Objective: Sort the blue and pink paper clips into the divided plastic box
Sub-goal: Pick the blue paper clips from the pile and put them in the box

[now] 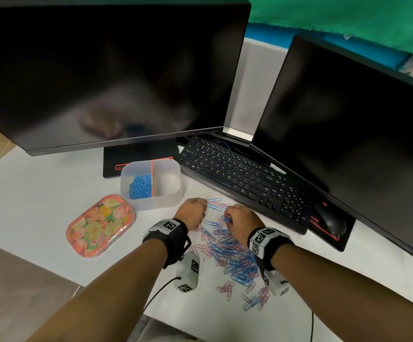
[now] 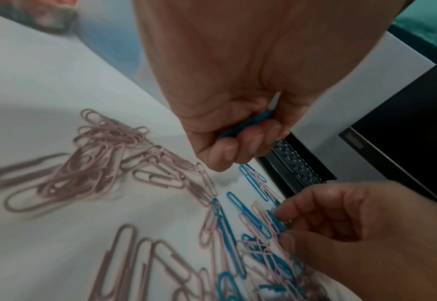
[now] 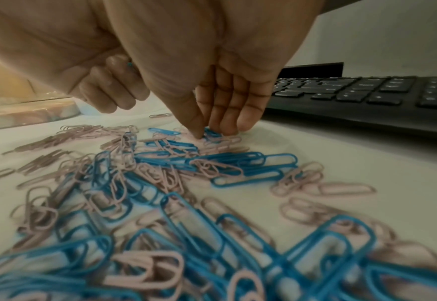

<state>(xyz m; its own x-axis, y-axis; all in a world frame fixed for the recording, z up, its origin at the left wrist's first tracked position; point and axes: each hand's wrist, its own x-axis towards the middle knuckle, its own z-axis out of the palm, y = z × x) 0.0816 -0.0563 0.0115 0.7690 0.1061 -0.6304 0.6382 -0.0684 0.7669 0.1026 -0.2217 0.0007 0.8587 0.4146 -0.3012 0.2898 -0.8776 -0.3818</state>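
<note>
A: Left hand [image 1: 192, 213]?
B: Curled into a fist, fingers clamped round a small bunch of blue clips [image 2: 245, 124], plain in the left wrist view. Hovering just off the 5 o'clock corner of the divided plastic box [image 1: 151, 185].

A: Right hand [image 1: 243, 219]?
B: Down at the 12 o'clock edge of the mixed pile of clips [image 1: 227, 250]. Thumb and fingertips [image 3: 227, 122] drawn together, pinching at a blue clip [image 3: 211, 132] on the desk. Hard to tell whether lifted clear or only touched.

A: Box contents?
B: Left compartment holding a heap of sorted blue clips [image 1: 140, 186]. Right compartment [image 1: 167, 180] past the orange divider [image 1: 152, 177] showing nothing pink.

A: Rest of the clips?
B: Spread over the white desk [image 1: 40, 193], from between the two hands toward 6 o'clock. Pink ones [image 2: 96, 154] lying mostly at the 9 o'clock side, blue mixed through the middle. A few blue strays [image 1: 214, 203] between the hands, near the keyboard.

A: Surroundings?
B: Flower-patterned lid [image 1: 100, 225] flat at the box's 7 o'clock, just beside it. Black keyboard [image 1: 240, 176] at 1 o'clock of the hands, mouse [image 1: 328, 219] at its right end, two dark monitors [image 1: 106, 70] behind.
</note>
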